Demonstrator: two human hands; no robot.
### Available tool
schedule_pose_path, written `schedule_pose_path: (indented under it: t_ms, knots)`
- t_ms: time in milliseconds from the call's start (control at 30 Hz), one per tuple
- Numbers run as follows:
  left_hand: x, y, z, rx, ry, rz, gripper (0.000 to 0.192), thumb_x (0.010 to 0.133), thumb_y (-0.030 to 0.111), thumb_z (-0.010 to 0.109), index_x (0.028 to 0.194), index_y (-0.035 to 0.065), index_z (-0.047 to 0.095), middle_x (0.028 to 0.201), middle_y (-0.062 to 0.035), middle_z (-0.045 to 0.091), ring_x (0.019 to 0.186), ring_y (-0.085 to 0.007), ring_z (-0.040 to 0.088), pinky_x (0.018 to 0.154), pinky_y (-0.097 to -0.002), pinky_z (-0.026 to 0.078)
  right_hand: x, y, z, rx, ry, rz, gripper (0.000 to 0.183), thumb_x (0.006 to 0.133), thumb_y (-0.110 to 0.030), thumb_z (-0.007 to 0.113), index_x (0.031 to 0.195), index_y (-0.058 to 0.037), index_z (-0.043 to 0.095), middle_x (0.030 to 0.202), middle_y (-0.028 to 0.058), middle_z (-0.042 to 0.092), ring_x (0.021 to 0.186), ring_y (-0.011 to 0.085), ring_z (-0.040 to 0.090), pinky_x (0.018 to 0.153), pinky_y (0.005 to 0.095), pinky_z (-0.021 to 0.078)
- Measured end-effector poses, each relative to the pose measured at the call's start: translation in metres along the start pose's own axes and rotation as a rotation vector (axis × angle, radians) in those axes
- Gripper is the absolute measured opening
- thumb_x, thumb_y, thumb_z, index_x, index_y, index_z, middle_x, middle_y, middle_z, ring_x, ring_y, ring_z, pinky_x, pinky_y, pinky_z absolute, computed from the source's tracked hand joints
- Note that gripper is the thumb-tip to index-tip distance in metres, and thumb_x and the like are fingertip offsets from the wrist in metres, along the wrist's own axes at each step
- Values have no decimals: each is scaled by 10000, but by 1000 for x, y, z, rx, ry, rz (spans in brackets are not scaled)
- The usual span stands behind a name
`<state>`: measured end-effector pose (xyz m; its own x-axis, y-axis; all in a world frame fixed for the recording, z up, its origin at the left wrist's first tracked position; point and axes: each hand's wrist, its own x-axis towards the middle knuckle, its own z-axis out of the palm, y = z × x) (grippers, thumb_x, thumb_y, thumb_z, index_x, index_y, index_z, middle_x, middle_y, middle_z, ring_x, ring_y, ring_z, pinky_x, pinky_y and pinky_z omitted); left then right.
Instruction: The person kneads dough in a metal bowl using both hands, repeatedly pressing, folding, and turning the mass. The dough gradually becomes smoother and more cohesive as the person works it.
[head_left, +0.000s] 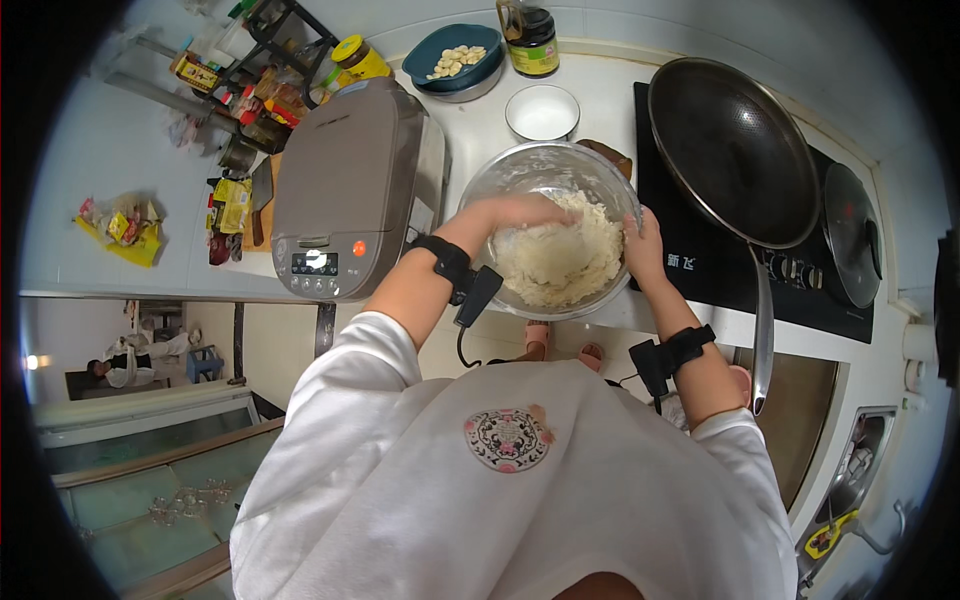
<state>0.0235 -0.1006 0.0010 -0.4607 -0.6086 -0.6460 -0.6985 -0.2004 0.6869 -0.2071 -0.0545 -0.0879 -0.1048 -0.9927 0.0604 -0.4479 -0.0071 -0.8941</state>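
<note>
In front of me a steel mixing bowl (517, 169) holds a shaggy, pale flour dough (577, 259). My left hand (544, 211) reaches into the bowl over the dough; it is blurred and its fingers are partly lost against the flour. On the bowl's right side, my right hand (643, 240) grips the rim, with the thumb toward the inside. A white enamel bowl (542, 112) with a dark rim stands just behind the mixing bowl. Partly hidden behind the steel rim lies a brown object (606, 156).
A grey multicooker (345, 157) stands at left. At right, a wok (735, 142) sits on a black cooktop (697, 277), its handle (763, 330) jutting past the counter edge. A glass lid (851, 232) lies beside it. Behind are a teal basin (450, 56) with peeled garlic cloves and a dark sauce bottle (532, 45).
</note>
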Motion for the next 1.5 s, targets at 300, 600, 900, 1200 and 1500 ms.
schedule_pose_path:
  t_ms: [300, 600, 900, 1200, 1500]
  knots:
    - [20, 14, 72, 315, 563, 82, 376, 859, 412, 516, 1012, 99, 657, 904, -179, 648, 798, -340, 621, 735, -397, 491, -5, -2, 7, 110, 70, -20, 314, 919, -176, 470, 1163, 21, 476, 1115, 230, 522, 1046, 379, 495, 902, 401, 389]
    - [35, 12, 99, 547, 784, 135, 217, 812, 265, 532, 788, 75, 635, 834, -110, 623, 788, -313, 599, 689, -420, 490, -6, -11, 2, 113, 17, 52, 306, 929, -171, 463, 1144, 47, 472, 1099, 230, 517, 1021, 370, 509, 877, 396, 399]
    - [78, -9, 67, 519, 820, 284, 260, 826, 282, 516, 759, 60, 633, 805, -127, 625, 762, -304, 603, 663, -411, 478, -4, -13, 1, 107, 39, 32, 344, 924, -184, 471, 1167, 60, 465, 1132, 239, 514, 1035, 386, 505, 889, 397, 402]
    - [48, 26, 30, 339, 328, -11, 346, 831, 348, 537, 812, 14, 626, 776, -194, 627, 728, -334, 597, 693, -403, 469, -2, -15, 8, 107, 125, 29, 326, 911, -152, 468, 1174, 41, 474, 1158, 244, 509, 1066, 392, 493, 903, 402, 398]
    - [23, 7, 85, 618, 398, 434, 260, 748, 252, 606, 944, 83, 619, 899, -143, 586, 855, -336, 557, 751, -418, 473, -2, -16, 5, 63, 78, -6, 325, 923, -174, 461, 1164, 43, 472, 1145, 243, 511, 1056, 396, 494, 899, 409, 398]
